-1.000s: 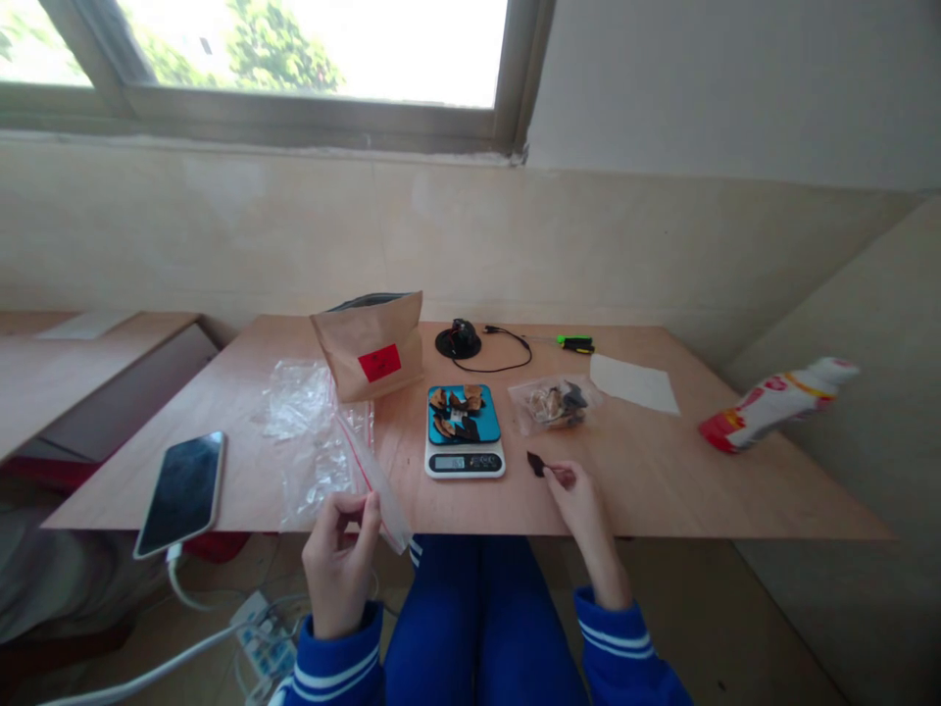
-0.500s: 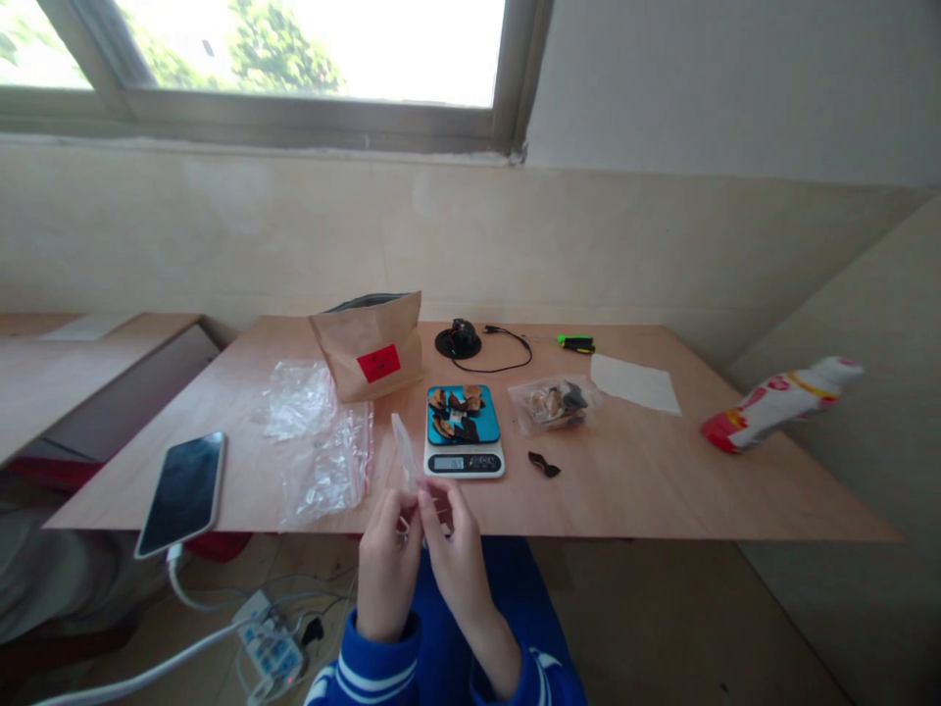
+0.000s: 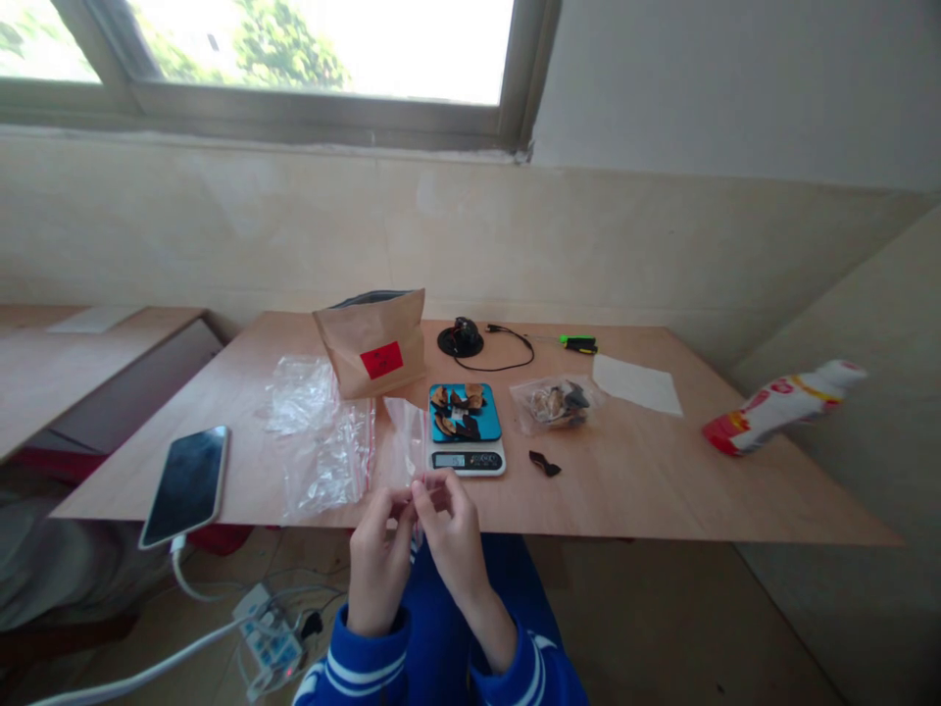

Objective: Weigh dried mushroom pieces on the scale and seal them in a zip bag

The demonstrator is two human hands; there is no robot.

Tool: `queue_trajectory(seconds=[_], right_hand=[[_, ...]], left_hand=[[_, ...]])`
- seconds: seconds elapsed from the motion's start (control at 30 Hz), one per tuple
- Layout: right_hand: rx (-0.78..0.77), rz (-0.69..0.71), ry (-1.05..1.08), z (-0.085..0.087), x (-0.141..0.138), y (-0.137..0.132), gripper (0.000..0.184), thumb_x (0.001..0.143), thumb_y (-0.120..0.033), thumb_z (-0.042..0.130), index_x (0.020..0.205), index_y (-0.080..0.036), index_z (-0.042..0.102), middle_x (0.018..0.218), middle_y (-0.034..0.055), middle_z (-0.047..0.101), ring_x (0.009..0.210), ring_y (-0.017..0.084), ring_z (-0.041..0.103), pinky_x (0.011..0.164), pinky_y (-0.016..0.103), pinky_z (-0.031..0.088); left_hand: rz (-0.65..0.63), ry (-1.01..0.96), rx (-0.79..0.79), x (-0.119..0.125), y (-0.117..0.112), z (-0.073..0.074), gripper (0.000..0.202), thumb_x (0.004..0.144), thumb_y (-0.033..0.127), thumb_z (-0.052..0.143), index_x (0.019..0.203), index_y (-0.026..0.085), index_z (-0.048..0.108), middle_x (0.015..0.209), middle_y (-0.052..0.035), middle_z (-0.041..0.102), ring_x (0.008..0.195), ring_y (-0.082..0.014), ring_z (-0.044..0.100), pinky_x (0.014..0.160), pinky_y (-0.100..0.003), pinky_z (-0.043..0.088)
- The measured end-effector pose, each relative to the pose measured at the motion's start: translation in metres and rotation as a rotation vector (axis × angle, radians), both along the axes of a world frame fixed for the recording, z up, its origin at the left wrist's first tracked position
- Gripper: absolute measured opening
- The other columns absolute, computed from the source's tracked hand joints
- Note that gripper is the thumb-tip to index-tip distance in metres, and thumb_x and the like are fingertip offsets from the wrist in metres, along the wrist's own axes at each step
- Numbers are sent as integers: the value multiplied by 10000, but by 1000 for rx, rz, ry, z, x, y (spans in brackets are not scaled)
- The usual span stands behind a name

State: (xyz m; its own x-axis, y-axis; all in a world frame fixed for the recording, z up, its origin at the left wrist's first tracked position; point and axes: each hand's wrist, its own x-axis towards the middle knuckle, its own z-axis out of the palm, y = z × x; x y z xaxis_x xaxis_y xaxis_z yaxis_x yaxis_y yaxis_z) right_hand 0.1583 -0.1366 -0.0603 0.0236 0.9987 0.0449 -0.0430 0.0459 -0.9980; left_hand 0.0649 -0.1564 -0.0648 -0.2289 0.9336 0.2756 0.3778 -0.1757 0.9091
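Note:
Between my left hand point(image 3: 381, 554) and my right hand point(image 3: 450, 529), fingers pinched together, is a clear zip-lock bag point(image 3: 406, 436). Its far end spreads out just left of the digital kitchen scale point(image 3: 476, 469). Dark brown dried pieces point(image 3: 457, 412), curved and pale-edged, lie on the scale's blue plate; I cannot read the display. A single dark piece point(image 3: 544, 464) rests on the table to the right of the scale. Behind it sits a filled clear bag point(image 3: 555, 404) with similar pieces inside.
A brown paper pouch point(image 3: 371, 348) with a red label stands open at the back. Several clear bags point(image 3: 327, 466) lie left, beside a phone point(image 3: 187, 485) on a cable. A black round-based device point(image 3: 462, 338), screwdrivers point(image 3: 579, 343), white paper point(image 3: 636, 384) and a bottle point(image 3: 779, 407) are farther off.
The clear bag in my hands has turned from edge-on to flatter and wider. My left hand has shifted slightly left; both hands still pinch the bag.

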Motion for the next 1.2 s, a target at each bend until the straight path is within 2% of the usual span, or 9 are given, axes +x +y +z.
queue_trajectory(seconds=[0.23,0.4,0.47,0.53,0.67,0.73,0.9,1.07,1.2], right_hand=[[35,38,-41,2,0,0,305,910,-441,470,872,-179,622,790,47,665,687,159,627,587,238,485],[51,-152,-95,-8,15,12,331,913,-466,460,880,-171,606,672,24,642,613,144,604,608,245,478],[46,-167,-97,-10,20,15,339,909,-478,463,853,-169,592,625,11,617,572,138,583,578,242,470],[89,-72,-145,-8,23,17,326,917,-458,459,879,-168,604,676,22,631,622,144,597,607,249,480],[278,136,-280,0,33,17,288,943,-375,438,1105,-204,604,1059,74,640,963,173,604,819,289,490],[311,124,-317,2,44,23,280,953,-342,416,1141,-225,587,1142,78,603,1051,181,575,866,305,485],[441,-29,-570,5,80,68,198,921,-240,443,1012,-216,617,1051,84,587,1040,214,559,907,377,469],[475,-39,-831,8,103,117,188,888,-222,462,947,-194,638,1005,98,558,1024,251,543,946,451,432],[425,-51,-941,0,122,116,198,878,-251,487,993,-183,633,1009,107,560,1030,275,527,940,469,428]], left_hand=[[30,-75,11,-1,-2,-3,188,821,363,601,825,179,640,770,-31,689,666,-142,649,600,-227,520],[529,-26,190,-7,-4,0,157,772,315,651,742,172,594,622,21,626,553,-110,599,571,-220,490],[638,14,239,-10,-4,4,145,763,287,653,725,169,578,609,27,606,547,-107,587,576,-226,480],[655,78,255,-13,-3,8,148,772,271,635,695,171,559,604,33,579,549,-101,565,588,-231,469],[695,220,269,-23,2,10,167,787,273,613,667,174,550,627,31,550,577,-101,526,619,-247,450],[687,264,300,-29,5,11,154,782,280,621,688,170,570,721,4,574,652,-120,549,667,-274,473],[607,284,379,-33,6,17,89,783,216,622,734,162,571,962,-69,619,954,-199,619,870,-380,496],[552,232,405,-28,1,20,58,781,175,617,772,164,561,1036,-88,659,976,-210,643,916,-411,487],[537,201,382,-29,-2,16,55,786,187,609,775,170,558,1040,-86,670,979,-214,646,909,-411,492]])
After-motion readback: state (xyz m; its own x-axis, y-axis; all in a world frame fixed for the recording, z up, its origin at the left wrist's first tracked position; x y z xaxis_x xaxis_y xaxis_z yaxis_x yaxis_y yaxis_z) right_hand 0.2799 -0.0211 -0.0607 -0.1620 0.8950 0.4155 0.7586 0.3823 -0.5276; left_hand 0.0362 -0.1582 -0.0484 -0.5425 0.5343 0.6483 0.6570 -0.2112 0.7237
